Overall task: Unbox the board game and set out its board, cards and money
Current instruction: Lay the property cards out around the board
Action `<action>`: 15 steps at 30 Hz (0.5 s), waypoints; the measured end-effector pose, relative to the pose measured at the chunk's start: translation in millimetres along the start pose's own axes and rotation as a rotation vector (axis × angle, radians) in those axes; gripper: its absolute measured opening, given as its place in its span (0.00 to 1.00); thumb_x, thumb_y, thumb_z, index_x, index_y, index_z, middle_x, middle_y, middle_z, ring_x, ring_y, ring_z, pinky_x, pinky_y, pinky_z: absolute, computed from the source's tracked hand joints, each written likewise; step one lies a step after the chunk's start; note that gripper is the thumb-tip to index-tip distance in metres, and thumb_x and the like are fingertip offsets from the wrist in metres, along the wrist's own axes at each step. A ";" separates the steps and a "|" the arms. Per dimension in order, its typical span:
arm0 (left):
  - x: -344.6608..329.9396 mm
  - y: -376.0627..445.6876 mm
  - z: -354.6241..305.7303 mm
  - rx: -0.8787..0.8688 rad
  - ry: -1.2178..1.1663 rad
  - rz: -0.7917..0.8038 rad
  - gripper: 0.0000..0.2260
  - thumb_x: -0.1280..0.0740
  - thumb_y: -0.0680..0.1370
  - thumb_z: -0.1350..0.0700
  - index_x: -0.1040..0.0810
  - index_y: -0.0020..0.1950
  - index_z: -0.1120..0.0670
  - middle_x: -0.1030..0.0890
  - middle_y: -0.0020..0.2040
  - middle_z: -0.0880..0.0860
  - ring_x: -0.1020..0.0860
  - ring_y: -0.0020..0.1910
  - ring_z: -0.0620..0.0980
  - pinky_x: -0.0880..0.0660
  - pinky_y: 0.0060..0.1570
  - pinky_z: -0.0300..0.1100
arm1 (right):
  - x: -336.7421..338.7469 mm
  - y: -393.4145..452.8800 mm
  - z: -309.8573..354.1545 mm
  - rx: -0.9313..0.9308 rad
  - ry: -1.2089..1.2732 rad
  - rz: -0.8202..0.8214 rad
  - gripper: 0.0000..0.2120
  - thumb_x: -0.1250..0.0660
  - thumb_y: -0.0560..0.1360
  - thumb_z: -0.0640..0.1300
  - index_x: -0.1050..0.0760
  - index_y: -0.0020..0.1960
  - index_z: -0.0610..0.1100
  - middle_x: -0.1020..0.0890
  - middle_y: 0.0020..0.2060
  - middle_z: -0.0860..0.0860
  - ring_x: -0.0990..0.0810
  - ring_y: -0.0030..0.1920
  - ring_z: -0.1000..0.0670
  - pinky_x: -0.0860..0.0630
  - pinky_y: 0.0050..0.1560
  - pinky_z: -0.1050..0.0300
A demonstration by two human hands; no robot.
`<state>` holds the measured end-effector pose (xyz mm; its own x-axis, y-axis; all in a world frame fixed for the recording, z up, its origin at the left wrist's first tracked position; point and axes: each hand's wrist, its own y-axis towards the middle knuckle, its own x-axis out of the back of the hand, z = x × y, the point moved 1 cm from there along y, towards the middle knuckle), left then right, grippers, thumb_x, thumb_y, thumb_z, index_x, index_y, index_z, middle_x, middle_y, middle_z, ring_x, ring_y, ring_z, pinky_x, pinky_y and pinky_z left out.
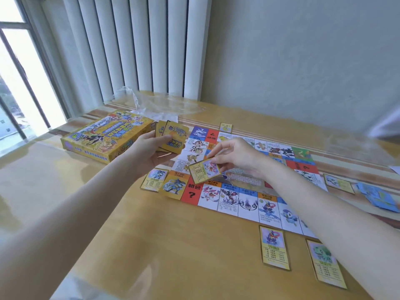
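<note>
The paper game board [249, 202] lies flat on the wooden table [173, 245]. My left hand [151, 152] grips a fanned stack of yellow cards [173, 137] just right of the yellow game box [104, 137]. My right hand [236, 154] pinches a single yellow card [204, 171] face up over the board's left part. Single cards lie around the board: one at its left corner [154, 179], two at the near edge [275, 247] [326, 263], one at the far edge [225, 127], one at the right [338, 184].
Crumpled clear plastic wrap [158, 102] lies behind the box. A blurred pile of blue paper [378, 197] sits at the right edge. A white radiator [140, 46] and a window [19, 83] stand behind the table.
</note>
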<state>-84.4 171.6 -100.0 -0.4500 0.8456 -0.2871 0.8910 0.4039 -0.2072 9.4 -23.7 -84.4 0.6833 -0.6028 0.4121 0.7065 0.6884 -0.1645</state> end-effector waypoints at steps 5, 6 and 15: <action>-4.8 -0.7 -8.8 -0.012 0.028 0.017 0.04 0.37 0.79 0.62 0.24 0.52 0.57 0.19 0.50 0.59 0.19 0.48 0.56 0.20 0.46 0.45 | 6.4 3.7 -0.2 -0.029 -0.026 -0.044 0.05 0.32 0.73 0.32 0.21 0.46 0.40 0.20 0.52 0.37 0.18 0.46 0.42 0.20 0.33 0.62; -5.3 -0.2 -10.7 -0.014 0.032 0.014 0.04 0.37 0.79 0.62 0.24 0.52 0.57 0.19 0.50 0.59 0.19 0.48 0.55 0.20 0.46 0.45 | 8.9 4.7 -0.4 -0.051 -0.043 -0.079 0.04 0.31 0.73 0.33 0.21 0.46 0.40 0.20 0.52 0.38 0.18 0.45 0.41 0.19 0.34 0.61; -12.9 10.6 -16.5 -0.015 0.010 -0.011 0.09 0.38 0.79 0.62 0.27 0.59 0.58 0.19 0.50 0.59 0.19 0.50 0.56 0.20 0.46 0.44 | 41.8 11.7 3.6 -0.018 -0.117 -0.547 0.04 0.31 0.73 0.34 0.22 0.41 0.42 0.20 0.44 0.47 0.21 0.32 0.48 0.21 0.34 0.59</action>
<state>-68.2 170.7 -83.0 -0.4595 0.8445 -0.2751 0.8867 0.4185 -0.1965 45.6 -39.4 -65.9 0.1922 -0.8205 0.5384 0.9559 0.2807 0.0865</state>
